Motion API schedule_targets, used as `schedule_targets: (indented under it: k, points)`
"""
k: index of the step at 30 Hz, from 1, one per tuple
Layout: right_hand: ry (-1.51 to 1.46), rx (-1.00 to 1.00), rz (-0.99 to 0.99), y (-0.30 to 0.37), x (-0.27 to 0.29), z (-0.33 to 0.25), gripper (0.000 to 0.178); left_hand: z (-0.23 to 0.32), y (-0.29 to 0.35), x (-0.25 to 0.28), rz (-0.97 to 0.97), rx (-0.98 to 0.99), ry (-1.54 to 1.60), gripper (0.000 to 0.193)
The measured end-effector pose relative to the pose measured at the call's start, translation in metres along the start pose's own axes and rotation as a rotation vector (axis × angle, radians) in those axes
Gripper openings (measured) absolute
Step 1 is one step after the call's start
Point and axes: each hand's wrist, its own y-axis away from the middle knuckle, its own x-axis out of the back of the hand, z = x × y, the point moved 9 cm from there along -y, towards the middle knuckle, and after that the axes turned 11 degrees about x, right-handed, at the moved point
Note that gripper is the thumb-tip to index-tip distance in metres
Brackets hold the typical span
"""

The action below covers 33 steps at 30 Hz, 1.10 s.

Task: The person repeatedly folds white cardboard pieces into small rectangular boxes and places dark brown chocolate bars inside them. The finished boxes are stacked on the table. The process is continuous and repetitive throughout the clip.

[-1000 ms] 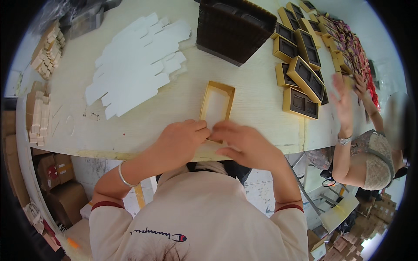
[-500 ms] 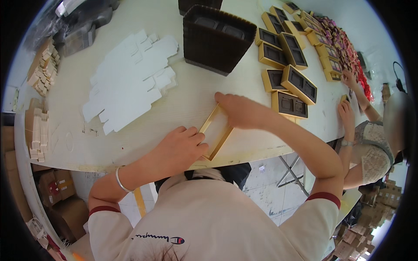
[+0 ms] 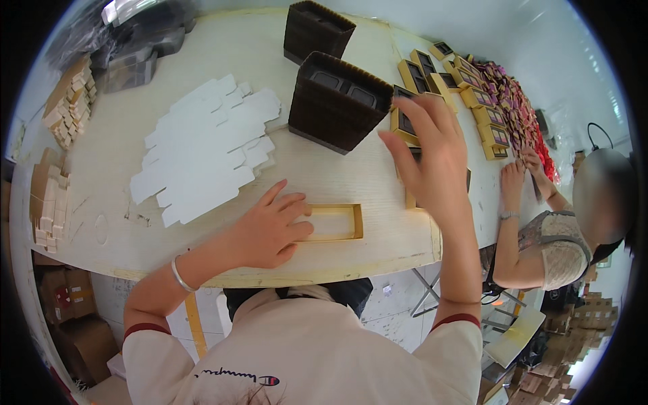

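Observation:
A long, shallow gold box point(image 3: 336, 223) with a pale inside lies near the table's front edge. My left hand point(image 3: 270, 226) spans its left end, fingers on it and covering that end. My right hand point(image 3: 435, 152) is raised to the right of the box, thumb and fingers apart, with nothing in it. Just left of those fingertips stands a tall stack of dark brown moulded trays point(image 3: 337, 104). Behind my right hand are gold boxes with dark inserts point(image 3: 412, 75), partly hidden by it.
A second stack of dark trays point(image 3: 316, 32) stands further back. Flat white carton blanks point(image 3: 209, 145) overlap at left. Small pale pieces point(image 3: 50, 209) are piled along the left edge. At right, a co-worker's hands point(image 3: 520, 169) are near filled gold boxes point(image 3: 489, 118) and a colourful heap point(image 3: 516, 101).
My right hand has let go of the gold box and risen toward the dark tray stack. The box has turned to lie crosswise, with my left hand on its left end.

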Motion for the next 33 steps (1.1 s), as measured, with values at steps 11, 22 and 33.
schedule_targets:
  k: [11, 22, 33]
  points:
    - [-0.463, -0.257, -0.180, -0.007, -0.050, 0.054, 0.005, -0.021, 0.000, -0.004, 0.076, 0.106, 0.187, 0.063]
    - [-0.751, -0.660, -0.392, 0.000, -0.073, 0.089, 0.006, -0.022, 0.008, -0.006, 0.137, 0.089, 0.264, 0.064]
    - [-0.015, -0.028, 0.525, -0.004, 0.038, 0.027, 0.007, -0.024, 0.007, -0.006, 0.108, 0.126, 0.330, 0.070]
